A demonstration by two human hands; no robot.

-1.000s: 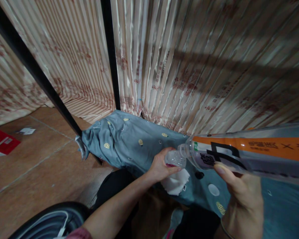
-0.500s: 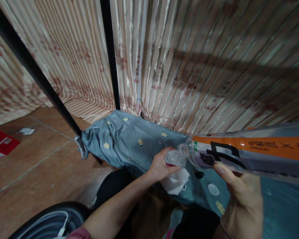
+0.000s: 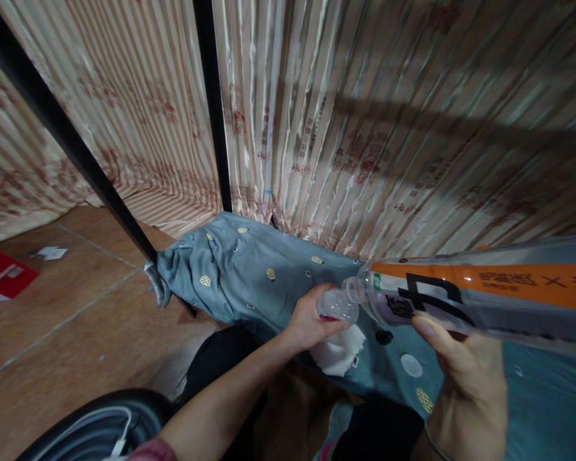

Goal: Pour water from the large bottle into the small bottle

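My left hand (image 3: 312, 320) is closed around a small clear bottle (image 3: 336, 305) with a bit of pink showing low on its side. From the right, my right hand (image 3: 465, 371) grips a large clear bottle (image 3: 489, 288) with an orange and grey label, tipped nearly level. The large bottle's neck meets the small bottle's mouth; whether liquid runs between them I cannot tell. Beneath the left hand a white cloth (image 3: 338, 352) lies on the blue-green sheet (image 3: 288, 256). Beside it on the sheet are a small black object (image 3: 384, 337) and a white round disc (image 3: 411, 365).
Striped curtains (image 3: 388, 128) hang behind the sheet. Black poles (image 3: 214, 102) stand at the left and middle. A red box (image 3: 4, 272) and a white scrap (image 3: 52, 253) lie on the tiled floor (image 3: 67, 326). At lower left is a dark round object (image 3: 96, 429) with a white cable.
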